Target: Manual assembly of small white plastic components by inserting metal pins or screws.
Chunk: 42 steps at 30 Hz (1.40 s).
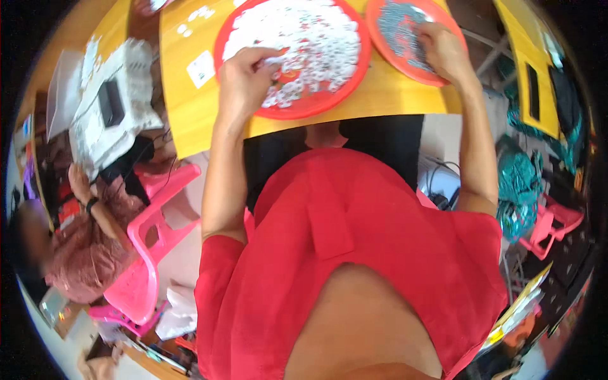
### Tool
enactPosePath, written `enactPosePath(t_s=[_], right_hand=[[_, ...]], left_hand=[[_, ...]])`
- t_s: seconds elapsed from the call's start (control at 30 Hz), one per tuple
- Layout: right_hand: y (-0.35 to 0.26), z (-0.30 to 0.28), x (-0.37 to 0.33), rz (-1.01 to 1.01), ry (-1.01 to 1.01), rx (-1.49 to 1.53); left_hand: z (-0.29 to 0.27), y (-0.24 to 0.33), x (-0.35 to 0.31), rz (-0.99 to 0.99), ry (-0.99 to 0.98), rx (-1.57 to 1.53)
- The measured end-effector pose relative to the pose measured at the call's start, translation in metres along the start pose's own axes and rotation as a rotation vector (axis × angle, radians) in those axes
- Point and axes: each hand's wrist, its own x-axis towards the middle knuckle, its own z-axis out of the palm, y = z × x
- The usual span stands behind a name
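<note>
A large round red tray (223, 38) on the yellow table holds a heap of small white ring-like pieces (310, 44). At its near left rim, my left hand (244, 82) is closed, with a small white piece showing between thumb and forefinger. To the right stands a smaller orange-red tray (446, 19) full of tiny grey, metal-looking parts (399, 31). My right hand (443, 52) reaches into it from the right side, fingers bent down and together against the parts. What those fingertips hold, if anything, is too small to make out.
On the yellow table (190, 120), left of the large tray, lie a white square card (201, 69) and several loose white pieces (185, 30). Further left, a person (95, 247) sits by a pink chair (149, 253). Teal plastic bags (519, 177) stand at right.
</note>
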Motion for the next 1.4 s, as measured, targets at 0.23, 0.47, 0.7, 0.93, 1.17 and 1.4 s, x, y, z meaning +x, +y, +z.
enactPosePath(t_s=[0.23,0.47,0.7,0.93,1.17,1.4], right_hand=[[-0.022,-0.022,-0.003,0.145,0.122,0.354],[-0.093,-0.02,-0.007,0.177,0.087,1.13],[-0.121,0.01,-0.01,0.129,0.001,1.362],[-0.129,0.016,-0.016,0.231,0.036,1.339],[-0.135,0.015,-0.022,0.206,0.067,1.331],[-0.145,0.023,-0.022,0.114,0.084,1.23]], left_hand=[[-0.006,0.007,-0.021,-0.101,-0.051,-0.886],[-0.001,0.018,-0.027,-0.153,-0.117,-1.242],[-0.002,0.014,-0.029,-0.118,-0.003,-0.942],[-0.008,-0.014,-0.005,0.42,0.284,0.356],[0.01,-0.01,0.002,0.44,0.038,0.46],[0.014,-0.007,0.005,0.346,-0.019,0.519]])
